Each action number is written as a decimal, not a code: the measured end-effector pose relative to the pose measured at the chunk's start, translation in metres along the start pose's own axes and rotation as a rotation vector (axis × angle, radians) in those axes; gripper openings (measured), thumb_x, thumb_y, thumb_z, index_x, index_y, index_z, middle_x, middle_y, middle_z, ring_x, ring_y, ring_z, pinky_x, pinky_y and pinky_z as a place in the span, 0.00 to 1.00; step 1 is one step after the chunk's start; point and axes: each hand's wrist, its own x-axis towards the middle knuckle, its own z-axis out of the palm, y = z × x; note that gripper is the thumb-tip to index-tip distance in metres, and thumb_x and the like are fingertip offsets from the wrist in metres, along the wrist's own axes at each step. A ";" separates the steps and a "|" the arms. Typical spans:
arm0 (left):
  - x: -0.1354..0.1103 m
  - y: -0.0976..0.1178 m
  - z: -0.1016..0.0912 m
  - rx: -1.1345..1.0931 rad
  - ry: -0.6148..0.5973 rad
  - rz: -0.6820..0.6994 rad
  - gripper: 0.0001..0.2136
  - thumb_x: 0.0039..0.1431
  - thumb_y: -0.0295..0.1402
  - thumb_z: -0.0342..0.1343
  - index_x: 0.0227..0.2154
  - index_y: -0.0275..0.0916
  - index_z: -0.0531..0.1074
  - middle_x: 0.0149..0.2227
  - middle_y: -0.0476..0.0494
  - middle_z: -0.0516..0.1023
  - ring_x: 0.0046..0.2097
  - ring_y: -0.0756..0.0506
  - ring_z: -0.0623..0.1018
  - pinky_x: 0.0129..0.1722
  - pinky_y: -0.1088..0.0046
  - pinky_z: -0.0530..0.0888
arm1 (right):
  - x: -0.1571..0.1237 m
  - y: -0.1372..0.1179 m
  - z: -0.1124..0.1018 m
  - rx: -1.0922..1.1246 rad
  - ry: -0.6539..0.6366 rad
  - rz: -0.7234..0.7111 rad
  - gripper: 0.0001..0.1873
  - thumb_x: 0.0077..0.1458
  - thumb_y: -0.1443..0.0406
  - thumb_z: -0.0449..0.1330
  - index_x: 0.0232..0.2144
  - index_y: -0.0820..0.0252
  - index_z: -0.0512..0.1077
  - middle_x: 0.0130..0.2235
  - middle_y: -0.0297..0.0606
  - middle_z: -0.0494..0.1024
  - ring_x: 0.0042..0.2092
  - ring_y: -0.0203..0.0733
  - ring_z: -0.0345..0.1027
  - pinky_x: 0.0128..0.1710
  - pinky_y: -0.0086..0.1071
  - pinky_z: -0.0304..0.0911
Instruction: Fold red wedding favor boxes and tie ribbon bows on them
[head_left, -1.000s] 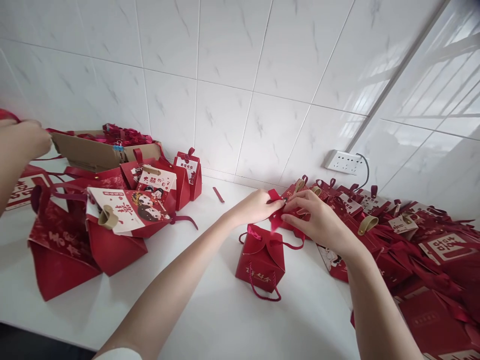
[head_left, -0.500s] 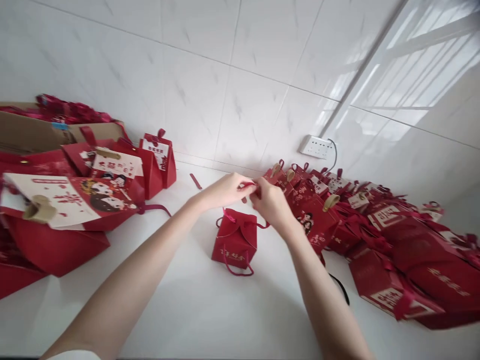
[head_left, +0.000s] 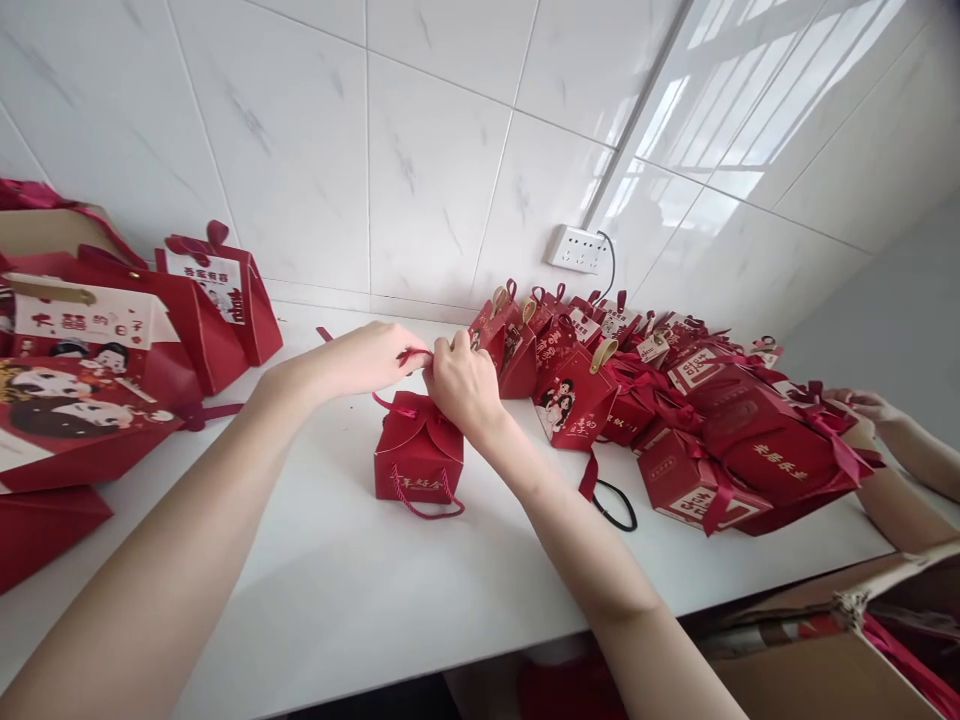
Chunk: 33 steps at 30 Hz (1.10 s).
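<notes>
Pinching the ribbon (head_left: pixel 415 354) just above the red box (head_left: pixel 418 458), left hand (head_left: pixel 367 357) and right hand (head_left: pixel 461 382) are gripping it, flaps shut, bow seemingly not yet tied.

A small gift box (head_left: pixel 418 458) stands at the middle of the bench (head_left: pixel 360 590); the left hand (head_left: pixel 367 355) and right hand (head_left: pixel 461 380) meet just above it, fingers pinching a ribbon (head_left: pixel 415 353). Large bags (head_left: pixel 90 380) lie to the left, a heap of boxes (head_left: pixel 712 430) to the right, a wall socket (head_left: pixel 574 248) behind the heap, a carton (head_left: pixel 810 670) below the bench's near right edge.
</notes>
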 end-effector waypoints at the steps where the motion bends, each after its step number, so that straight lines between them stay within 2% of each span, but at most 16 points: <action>1: -0.001 0.000 -0.001 0.004 0.000 -0.007 0.12 0.53 0.35 0.45 0.17 0.40 0.54 0.18 0.51 0.51 0.20 0.52 0.47 0.22 0.71 0.46 | 0.000 -0.001 0.000 0.003 0.007 0.010 0.13 0.61 0.68 0.41 0.38 0.66 0.65 0.41 0.53 0.70 0.32 0.44 0.68 0.33 0.35 0.58; 7: -0.003 0.001 -0.005 0.034 -0.023 -0.046 0.13 0.52 0.36 0.46 0.16 0.39 0.53 0.18 0.51 0.50 0.20 0.52 0.47 0.22 0.71 0.45 | -0.003 -0.001 0.000 0.015 -0.066 -0.047 0.15 0.59 0.74 0.39 0.39 0.64 0.64 0.29 0.45 0.75 0.31 0.46 0.71 0.35 0.36 0.57; 14: -0.004 0.001 -0.005 0.051 -0.028 -0.051 0.14 0.53 0.38 0.46 0.16 0.39 0.53 0.18 0.51 0.50 0.19 0.52 0.47 0.21 0.71 0.45 | -0.002 0.001 -0.002 0.068 -0.098 -0.119 0.15 0.60 0.74 0.41 0.39 0.64 0.67 0.36 0.46 0.74 0.36 0.46 0.71 0.35 0.35 0.60; 20: -0.004 -0.003 -0.005 0.041 -0.027 -0.094 0.13 0.53 0.36 0.47 0.16 0.40 0.58 0.18 0.51 0.52 0.19 0.52 0.48 0.22 0.70 0.46 | -0.004 0.002 -0.008 0.201 -0.084 -0.122 0.13 0.57 0.71 0.46 0.39 0.65 0.68 0.39 0.46 0.73 0.39 0.45 0.68 0.35 0.33 0.60; 24: -0.007 -0.003 -0.009 -0.002 0.017 -0.057 0.13 0.55 0.39 0.46 0.19 0.41 0.66 0.18 0.51 0.58 0.19 0.52 0.52 0.21 0.72 0.49 | -0.002 0.020 -0.020 0.479 -0.110 -0.168 0.13 0.54 0.68 0.50 0.39 0.64 0.70 0.33 0.39 0.72 0.34 0.39 0.65 0.34 0.30 0.58; 27: -0.010 0.003 -0.012 -0.067 0.100 0.004 0.14 0.56 0.41 0.44 0.28 0.41 0.72 0.21 0.49 0.66 0.21 0.51 0.60 0.21 0.74 0.53 | -0.002 0.040 -0.034 0.705 -0.154 -0.202 0.14 0.53 0.66 0.50 0.38 0.63 0.72 0.28 0.33 0.70 0.29 0.34 0.62 0.32 0.28 0.57; 30: -0.014 0.008 -0.016 -0.113 0.178 0.056 0.16 0.58 0.42 0.43 0.34 0.41 0.73 0.26 0.48 0.72 0.25 0.50 0.66 0.25 0.76 0.60 | -0.005 0.057 -0.048 0.837 -0.155 -0.144 0.17 0.56 0.60 0.48 0.39 0.61 0.73 0.28 0.33 0.72 0.29 0.34 0.63 0.32 0.28 0.59; 33: -0.018 0.009 -0.020 -0.089 0.221 0.070 0.16 0.58 0.41 0.44 0.33 0.39 0.74 0.28 0.47 0.73 0.28 0.50 0.69 0.27 0.76 0.62 | -0.011 0.069 -0.059 0.807 -0.120 -0.036 0.21 0.57 0.55 0.48 0.41 0.61 0.74 0.32 0.37 0.75 0.35 0.39 0.67 0.38 0.32 0.62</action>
